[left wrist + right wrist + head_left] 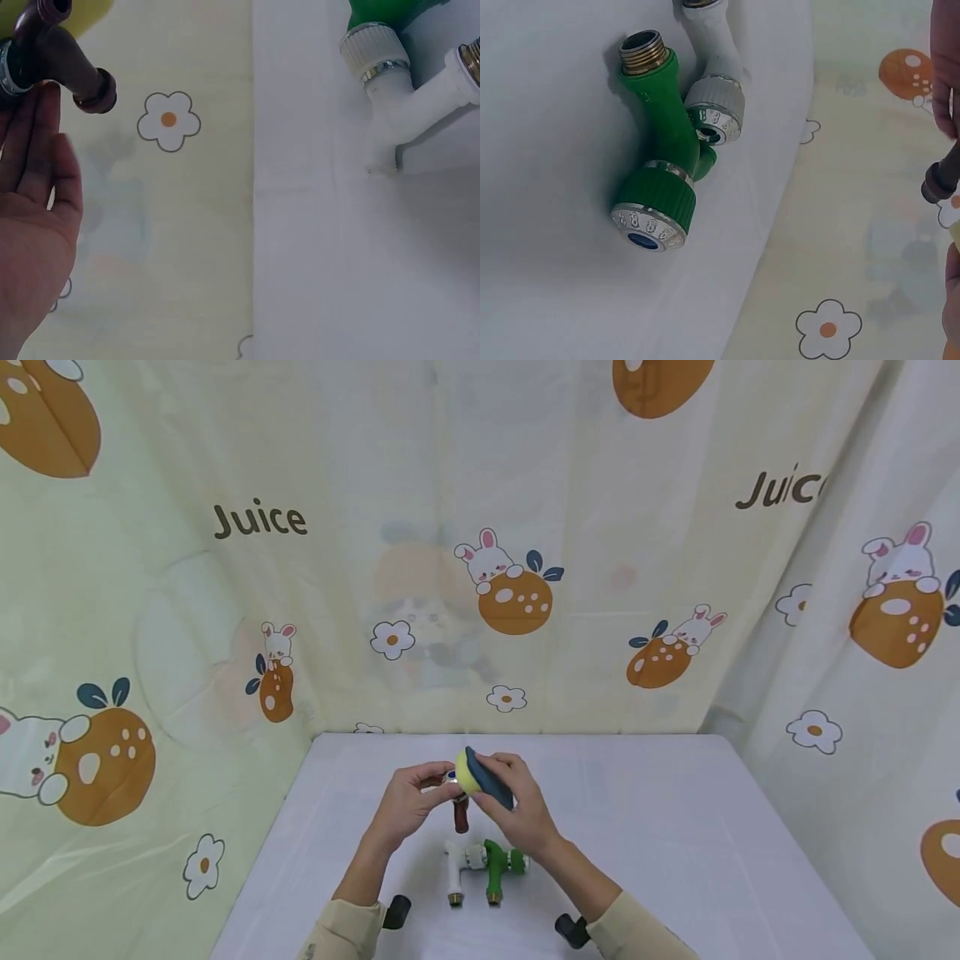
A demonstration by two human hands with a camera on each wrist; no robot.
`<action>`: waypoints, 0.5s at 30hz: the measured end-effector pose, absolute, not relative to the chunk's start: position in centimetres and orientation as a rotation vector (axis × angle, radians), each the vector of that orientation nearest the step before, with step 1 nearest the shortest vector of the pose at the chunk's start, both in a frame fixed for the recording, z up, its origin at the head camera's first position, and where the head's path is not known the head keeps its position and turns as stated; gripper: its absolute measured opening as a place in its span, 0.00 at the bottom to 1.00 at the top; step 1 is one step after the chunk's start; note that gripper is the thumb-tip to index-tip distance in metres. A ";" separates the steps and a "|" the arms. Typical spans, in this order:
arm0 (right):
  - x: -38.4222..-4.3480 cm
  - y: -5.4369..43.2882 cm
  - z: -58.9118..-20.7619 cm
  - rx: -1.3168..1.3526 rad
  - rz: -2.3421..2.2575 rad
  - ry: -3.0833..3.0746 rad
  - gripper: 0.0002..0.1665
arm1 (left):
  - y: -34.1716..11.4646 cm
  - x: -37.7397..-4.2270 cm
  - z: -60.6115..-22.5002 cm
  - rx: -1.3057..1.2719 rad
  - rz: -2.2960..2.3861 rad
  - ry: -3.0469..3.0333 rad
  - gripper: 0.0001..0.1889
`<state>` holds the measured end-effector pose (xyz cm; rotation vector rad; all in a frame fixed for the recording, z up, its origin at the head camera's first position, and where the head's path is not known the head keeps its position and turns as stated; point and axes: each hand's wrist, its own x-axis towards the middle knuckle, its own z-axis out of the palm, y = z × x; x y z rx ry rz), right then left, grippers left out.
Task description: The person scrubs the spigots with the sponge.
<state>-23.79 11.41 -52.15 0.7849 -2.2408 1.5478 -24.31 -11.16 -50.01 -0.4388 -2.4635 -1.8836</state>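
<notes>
My left hand point(405, 803) grips a dark brown tap point(461, 817) above the table, fingers and thumb around its handle end. In the left wrist view the brown tap point(64, 52) shows its spout and threaded end. My right hand point(527, 814) holds a sponge point(487, 783), yellow on one side and dark blue-grey on the other. The yellow side meets the handle end of the tap. Below the hands, a white tap point(455, 870) and a green tap point(495, 870) lie side by side on the table.
The table point(645, 843) has a white cover. Behind and beside it hangs a cream curtain point(337, 610) printed with rabbits, oranges and flowers. Black wrist mounts point(397, 912) sit at both of my sleeves.
</notes>
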 end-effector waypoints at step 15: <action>-23.7 11.1 -52.8 0.693 1.548 -2.310 0.31 | -11.1 -24.1 -50.1 -0.546 -2.024 -2.483 0.19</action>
